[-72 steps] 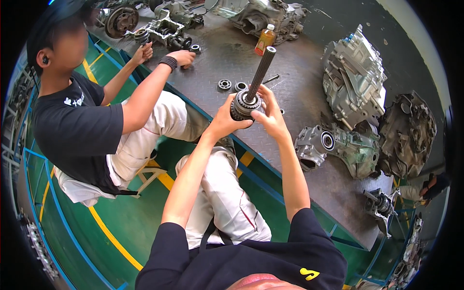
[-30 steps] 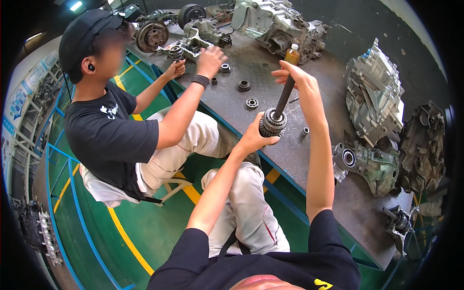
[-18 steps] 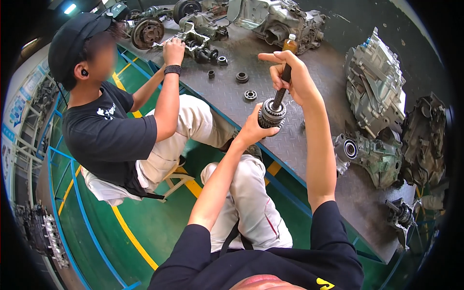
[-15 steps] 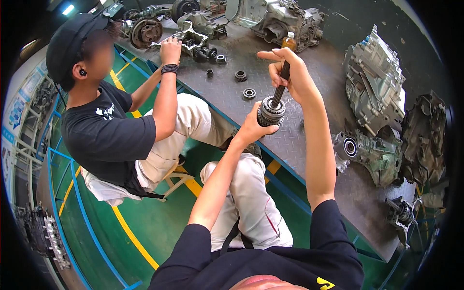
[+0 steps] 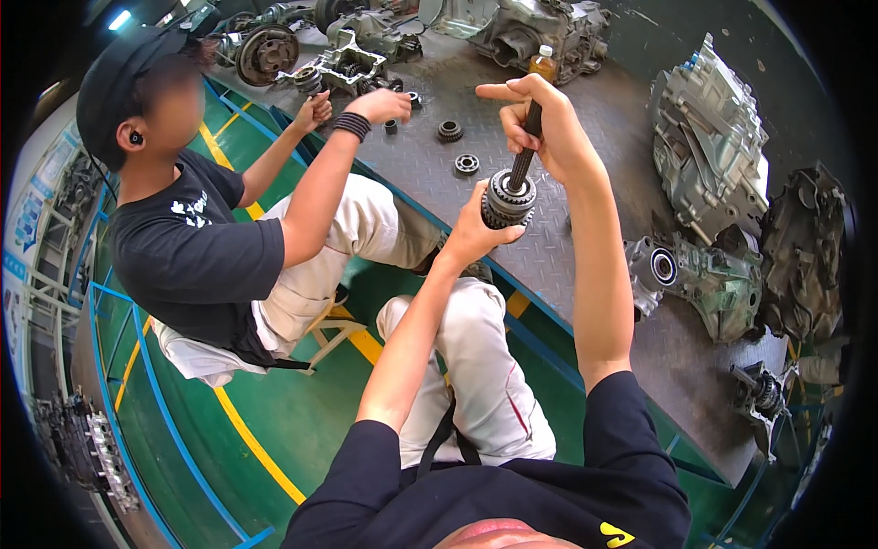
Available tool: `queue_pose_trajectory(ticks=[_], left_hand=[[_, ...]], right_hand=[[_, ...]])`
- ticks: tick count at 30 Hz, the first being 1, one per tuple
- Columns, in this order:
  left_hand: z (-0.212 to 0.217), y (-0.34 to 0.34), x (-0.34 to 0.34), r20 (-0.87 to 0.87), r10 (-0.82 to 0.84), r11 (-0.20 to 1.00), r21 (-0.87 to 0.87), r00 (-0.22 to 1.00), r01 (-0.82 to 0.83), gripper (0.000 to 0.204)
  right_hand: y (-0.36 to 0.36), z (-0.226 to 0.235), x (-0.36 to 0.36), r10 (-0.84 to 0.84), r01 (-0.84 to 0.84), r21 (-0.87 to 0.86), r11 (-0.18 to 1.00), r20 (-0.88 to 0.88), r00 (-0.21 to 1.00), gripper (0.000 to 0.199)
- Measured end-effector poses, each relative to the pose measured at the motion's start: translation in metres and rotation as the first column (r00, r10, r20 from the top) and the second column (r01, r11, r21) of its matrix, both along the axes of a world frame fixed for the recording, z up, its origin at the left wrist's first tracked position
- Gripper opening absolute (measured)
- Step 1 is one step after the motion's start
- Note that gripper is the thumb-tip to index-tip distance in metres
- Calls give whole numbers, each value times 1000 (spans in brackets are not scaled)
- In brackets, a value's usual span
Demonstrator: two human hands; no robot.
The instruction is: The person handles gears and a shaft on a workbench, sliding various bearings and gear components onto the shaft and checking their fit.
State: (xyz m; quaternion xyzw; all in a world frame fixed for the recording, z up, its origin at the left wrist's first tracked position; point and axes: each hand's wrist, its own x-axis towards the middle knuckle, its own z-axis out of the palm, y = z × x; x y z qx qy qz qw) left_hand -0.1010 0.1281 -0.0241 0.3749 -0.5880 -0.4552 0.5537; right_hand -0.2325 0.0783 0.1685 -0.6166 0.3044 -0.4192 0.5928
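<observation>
Landmark: the amber bottle [image 5: 543, 66] standing on the metal worktop [image 5: 421, 174]. Splined shaft [image 5: 522, 163] with its gear cluster [image 5: 508, 203] was on the wearer's side of the bottle, held up over the worktop's near edge, shaft end leaning toward the bottle.

Left grip [image 5: 471, 229]: closed around the gear cluster from the left, thumb across the near side. Right grip [image 5: 553, 133], just in front of the bottle as seen: curled about the upper shaft, index finger stretched out leftward (the shaft's top end was hidden behind the hand).

Loose parts, all left of the bottle and nearer the wearer: 1 bearing [image 5: 467, 170], closest to the gear cluster; 1 toothed ring [image 5: 449, 132]; 1 small dark sleeve [image 5: 390, 127], farthest left of these 3.

Well left of the bottle, a seated co-worker [image 5: 197, 220] had the right hand [image 5: 380, 105] out above the worktop, near the sleeve; the left hand [image 5: 314, 112] was half closed, contents unclear.

Just beyond the bottle sat 1 grimy casing [image 5: 540, 32]. Well right of it, 1 large ribbed housing [image 5: 709, 137] was tilted.
</observation>
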Motion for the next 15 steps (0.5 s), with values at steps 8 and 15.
queue_pose_trajectory(ticks=[8,15], left_hand=[[0,1,-3,27,25,1000,3,999,-25,80],[-2,-1,-2,41,45,999,-20,998,-44,79]], right_hand=[[-5,-1,-6,25,-26,47,999,22,999,62],[-6,0,-4,40,-39,25,999,-30,999,63]])
